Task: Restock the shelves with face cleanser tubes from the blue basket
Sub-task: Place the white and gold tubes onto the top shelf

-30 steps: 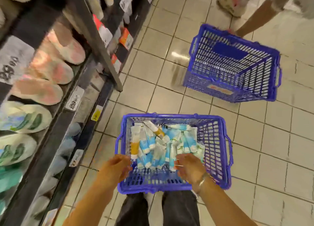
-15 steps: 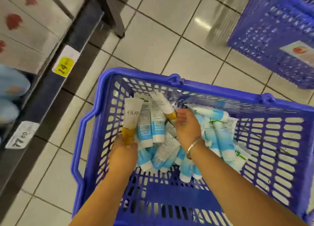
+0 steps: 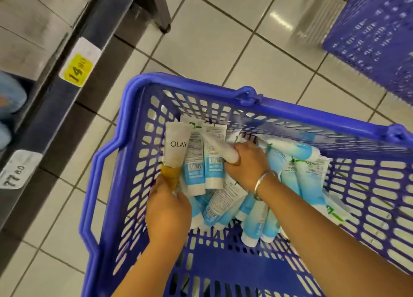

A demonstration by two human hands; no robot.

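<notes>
A: Two hands in the basket (image 3: 301, 115). We're at the pick step: left hand (image 3: 168, 214) grips the Olay tube (image 3: 176, 147) by its gold cap, right hand (image 3: 248, 165) curls round a white tube (image 3: 220, 146).

B: Next we lift both clear toward the shelf (image 3: 67, 89) left of the basket.

A: Counts?

B: One Olay, one white, roughly a dozen blue tubes (image 3: 297, 180); pile overlaps, can't count exactly.
</notes>
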